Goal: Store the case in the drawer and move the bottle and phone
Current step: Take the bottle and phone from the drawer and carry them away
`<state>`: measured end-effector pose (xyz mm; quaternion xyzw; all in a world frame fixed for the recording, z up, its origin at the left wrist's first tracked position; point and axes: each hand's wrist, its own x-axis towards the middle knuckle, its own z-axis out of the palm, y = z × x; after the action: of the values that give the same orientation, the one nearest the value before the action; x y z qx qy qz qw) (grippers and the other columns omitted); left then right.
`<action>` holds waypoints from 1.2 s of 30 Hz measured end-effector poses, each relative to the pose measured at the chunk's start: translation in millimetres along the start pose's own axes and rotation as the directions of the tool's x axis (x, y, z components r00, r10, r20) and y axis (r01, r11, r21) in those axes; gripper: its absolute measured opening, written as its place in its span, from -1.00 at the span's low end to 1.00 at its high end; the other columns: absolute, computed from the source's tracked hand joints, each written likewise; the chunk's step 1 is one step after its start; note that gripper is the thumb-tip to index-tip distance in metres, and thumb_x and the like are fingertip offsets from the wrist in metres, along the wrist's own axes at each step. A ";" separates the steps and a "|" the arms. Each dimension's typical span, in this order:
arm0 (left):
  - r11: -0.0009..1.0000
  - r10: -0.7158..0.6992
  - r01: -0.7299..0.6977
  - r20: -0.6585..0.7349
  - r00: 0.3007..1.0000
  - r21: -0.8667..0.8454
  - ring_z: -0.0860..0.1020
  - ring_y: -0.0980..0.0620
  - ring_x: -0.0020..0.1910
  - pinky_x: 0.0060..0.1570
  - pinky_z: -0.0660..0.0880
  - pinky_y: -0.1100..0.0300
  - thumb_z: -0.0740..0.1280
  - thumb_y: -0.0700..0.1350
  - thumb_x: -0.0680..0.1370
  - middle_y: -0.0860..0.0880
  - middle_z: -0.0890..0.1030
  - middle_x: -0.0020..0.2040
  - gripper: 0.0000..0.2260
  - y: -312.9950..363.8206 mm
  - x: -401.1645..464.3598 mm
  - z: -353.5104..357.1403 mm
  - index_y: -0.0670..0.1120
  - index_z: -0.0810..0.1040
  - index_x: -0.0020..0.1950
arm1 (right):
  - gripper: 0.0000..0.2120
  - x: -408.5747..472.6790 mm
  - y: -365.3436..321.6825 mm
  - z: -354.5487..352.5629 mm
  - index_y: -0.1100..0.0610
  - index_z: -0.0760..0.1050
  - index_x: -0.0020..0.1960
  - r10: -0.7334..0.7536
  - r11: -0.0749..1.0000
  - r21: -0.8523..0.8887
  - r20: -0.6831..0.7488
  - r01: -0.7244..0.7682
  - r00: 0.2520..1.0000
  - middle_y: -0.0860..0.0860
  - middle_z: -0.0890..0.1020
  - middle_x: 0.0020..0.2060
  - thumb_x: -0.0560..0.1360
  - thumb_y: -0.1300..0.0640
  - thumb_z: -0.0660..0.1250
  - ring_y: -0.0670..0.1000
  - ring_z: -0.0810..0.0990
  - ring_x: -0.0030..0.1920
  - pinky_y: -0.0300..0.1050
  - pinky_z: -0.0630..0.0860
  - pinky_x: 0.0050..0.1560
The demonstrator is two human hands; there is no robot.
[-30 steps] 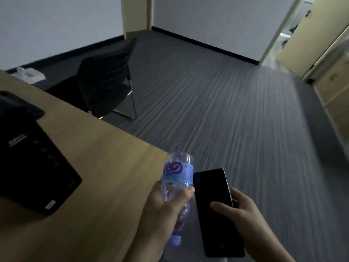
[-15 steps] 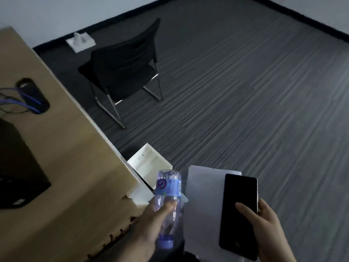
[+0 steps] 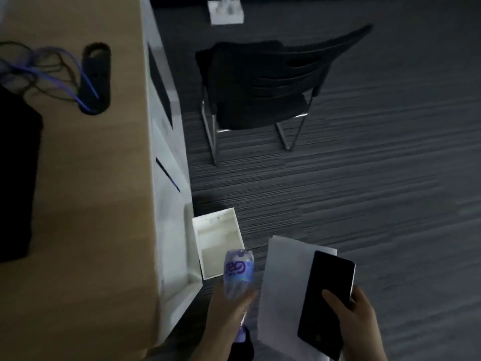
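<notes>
My left hand (image 3: 229, 316) grips a clear plastic bottle (image 3: 238, 274) with a blue-purple label, held cap end down, its base pointing away from me. My right hand (image 3: 356, 321) holds a black phone (image 3: 325, 300) with a dark screen, together with a white sheet (image 3: 283, 290) under it. Both are held over the floor beside the desk. Just past the bottle, a white drawer (image 3: 218, 241) stands pulled out from the desk's white side; its inside looks bare. I cannot see any case.
The wooden desk (image 3: 86, 204) fills the left, with a black box (image 3: 18, 165) and blue and black cables at a grommet (image 3: 95, 79). A black chair (image 3: 265, 84) stands on the grey carpet ahead. A white object (image 3: 226, 10) lies on the floor far off.
The view has tipped down and turned left, bringing the desk's side and the open drawer fully into sight. Both hands keep their hold on the bottle and the phone with the sheet.
</notes>
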<state>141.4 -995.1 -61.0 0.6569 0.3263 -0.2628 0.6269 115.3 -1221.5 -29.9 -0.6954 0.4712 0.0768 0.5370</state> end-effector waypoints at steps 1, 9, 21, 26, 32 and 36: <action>1.000 0.004 -0.006 -0.075 0.997 -0.019 0.60 -0.06 -0.25 -0.35 0.45 0.26 0.60 -0.14 0.31 -0.22 0.64 -0.11 -0.63 -0.4 22.5 5.2 -0.16 0.50 -0.02 | -0.84 25.9 -5.9 13.7 0.12 0.58 -0.20 -0.009 1.000 -0.016 0.035 0.010 0.999 0.09 0.72 -0.33 0.34 0.28 0.54 0.14 0.69 -0.29 0.12 0.62 -0.21; 0.970 -0.214 0.132 -0.457 0.863 -0.205 0.63 -0.19 -0.11 -0.22 0.50 0.07 0.56 -0.11 0.33 -0.24 0.64 -0.06 -0.61 -60.0 201.6 26.2 -0.13 0.50 0.06 | -0.82 195.1 18.8 168.7 0.11 0.50 -0.20 -0.020 0.954 -0.281 0.280 0.101 0.960 0.12 0.66 -0.28 0.39 0.17 0.51 0.11 0.65 -0.29 -0.02 0.57 -0.30; 0.992 -0.113 0.049 -0.672 0.732 -0.113 0.54 0.00 -0.11 -0.11 0.41 0.15 0.59 -0.04 0.29 0.06 0.56 -0.05 -0.52 -225.9 402.1 7.6 0.03 0.46 0.13 | -0.86 349.4 197.0 426.1 0.09 0.44 -0.10 -0.077 0.884 -0.326 0.608 0.337 0.790 0.05 0.61 -0.21 0.47 0.10 0.39 0.06 0.63 -0.21 -0.02 0.60 -0.25; 0.989 -0.064 -0.031 -0.602 0.796 -0.146 0.60 0.03 -0.09 -0.21 0.56 0.11 0.56 0.03 0.25 0.01 0.60 0.00 -0.54 -253.0 433.1 4.2 0.10 0.49 0.07 | -0.85 378.0 249.1 468.8 0.11 0.39 -0.06 0.029 0.899 -0.355 0.632 0.256 0.775 0.07 0.60 -0.18 0.51 0.11 0.37 0.12 0.63 -0.16 -0.02 0.59 -0.20; 0.997 0.036 -0.075 -0.641 0.767 -0.034 0.57 0.16 -0.18 -0.37 0.46 0.27 0.57 -0.02 0.30 0.02 0.60 -0.05 -0.54 -273.5 471.5 24.0 0.03 0.45 0.10 | -0.72 405.1 266.0 474.2 0.26 0.38 0.17 0.033 0.852 -0.443 0.577 0.279 0.816 0.23 0.60 0.02 0.55 0.13 0.32 0.20 0.62 -0.05 0.06 0.59 -0.07; 0.964 -0.017 -0.164 -0.666 0.746 -0.209 0.59 -0.06 0.03 -0.01 0.56 0.08 0.56 -0.22 0.35 -0.15 0.58 0.12 -0.51 -287.6 500.4 46.9 -0.08 0.43 0.19 | -0.67 407.9 267.3 475.7 0.33 0.35 0.18 -0.016 0.773 -0.520 0.558 0.365 0.829 0.30 0.56 0.13 0.56 0.12 0.31 0.26 0.58 0.09 0.13 0.55 0.09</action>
<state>251.0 -991.8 -629.6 0.6338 0.5317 0.0562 0.5589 330.0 -1059.9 -655.9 -0.8276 0.1804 0.3527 0.3977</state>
